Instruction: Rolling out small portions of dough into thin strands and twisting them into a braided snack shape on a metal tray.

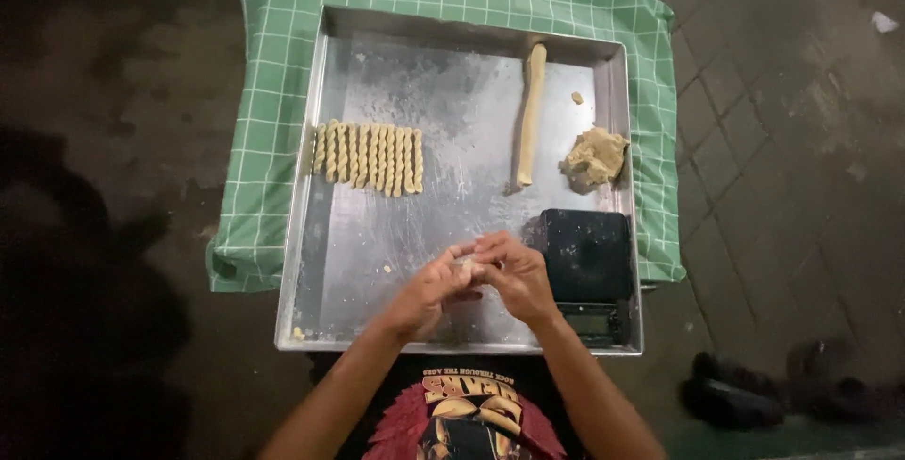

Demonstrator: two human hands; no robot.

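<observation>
Pale dough piece [465, 267] sits pinched between the fingertips of the left hand [429, 287] and right hand [517, 276], both closed on it equally, above the metal tray's [452, 92] near edge, beside a black digital scale [588, 262].

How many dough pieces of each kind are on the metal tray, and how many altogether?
Twisted dough sticks in a row: 9
Long rolled dough rope: 1
Rough dough lump: 1
Tiny dough crumb near the rope: 1
Small dough piece pressed between the left hand and right hand: 1
Total: 13
</observation>
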